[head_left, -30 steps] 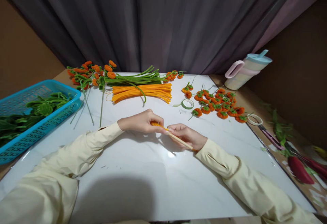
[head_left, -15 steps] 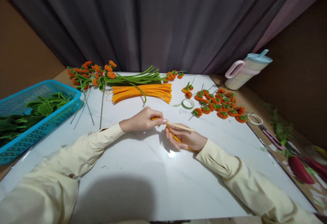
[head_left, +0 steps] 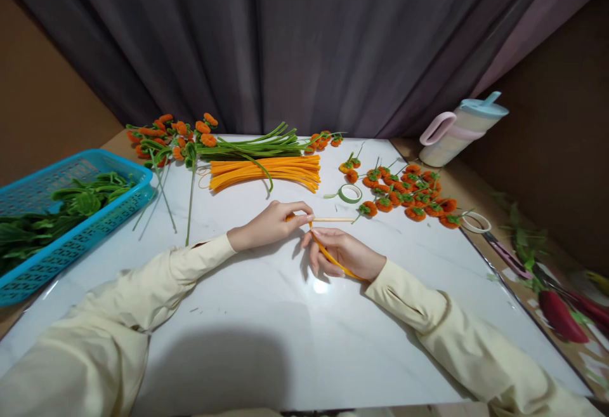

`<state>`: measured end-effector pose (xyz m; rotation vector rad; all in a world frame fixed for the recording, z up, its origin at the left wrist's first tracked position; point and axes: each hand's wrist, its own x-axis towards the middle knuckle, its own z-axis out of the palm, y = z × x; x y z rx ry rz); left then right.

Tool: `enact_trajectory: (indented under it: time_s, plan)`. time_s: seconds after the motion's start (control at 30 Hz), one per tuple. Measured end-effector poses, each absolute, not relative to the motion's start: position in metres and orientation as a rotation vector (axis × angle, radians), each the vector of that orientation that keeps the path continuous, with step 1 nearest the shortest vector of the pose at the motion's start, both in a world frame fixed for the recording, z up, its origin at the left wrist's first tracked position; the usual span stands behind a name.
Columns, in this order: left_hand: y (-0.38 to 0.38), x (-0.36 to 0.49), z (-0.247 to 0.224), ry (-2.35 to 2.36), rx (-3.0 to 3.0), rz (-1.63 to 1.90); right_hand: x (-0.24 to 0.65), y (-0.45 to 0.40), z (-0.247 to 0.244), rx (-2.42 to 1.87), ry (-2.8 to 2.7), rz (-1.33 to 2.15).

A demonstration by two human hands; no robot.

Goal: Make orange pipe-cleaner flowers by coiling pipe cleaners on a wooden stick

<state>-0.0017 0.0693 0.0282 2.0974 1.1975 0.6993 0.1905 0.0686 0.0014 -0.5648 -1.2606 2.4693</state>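
Note:
Over the middle of the white table, my left hand [head_left: 276, 221] pinches a thin wooden stick [head_left: 333, 219] whose bare end points right. An orange pipe cleaner [head_left: 335, 263] is wound on the stick by my left fingertips and runs down to the right. My right hand [head_left: 345, 252] is just below and right of the stick, thumb and forefinger closed on the pipe cleaner, other fingers curled loosely. Behind my hands lies a bundle of orange pipe cleaners [head_left: 264, 173], with green pipe cleaners [head_left: 257, 146] behind it.
Many orange flower heads [head_left: 406, 195] lie at the right, beside green tape [head_left: 351, 193]. More stemmed flowers [head_left: 178, 134] lie at back left. A blue basket [head_left: 118, 204] with green leaves stands left. At right are a tumbler [head_left: 457, 131], a white ring [head_left: 476, 222] and pink-handled scissors [head_left: 509, 257].
The stick has swung from slanting down across my right hand to nearly level above it. My right hand has shifted slightly down from the stick, still holding the pipe cleaner.

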Motion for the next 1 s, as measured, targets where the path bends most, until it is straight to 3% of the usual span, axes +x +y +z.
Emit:
enact_trajectory:
  time_s: [0.57,1.0]
  plan:
    - [0.059,0.0,0.05,1.416,2.286,0.307,0.192,0.068,0.004,-0.551,-1.375,2.513]
    - [0.06,-0.011,0.067,1.037,2.07,-0.043,0.2,0.072,-0.001,-0.321,-1.191,2.822]
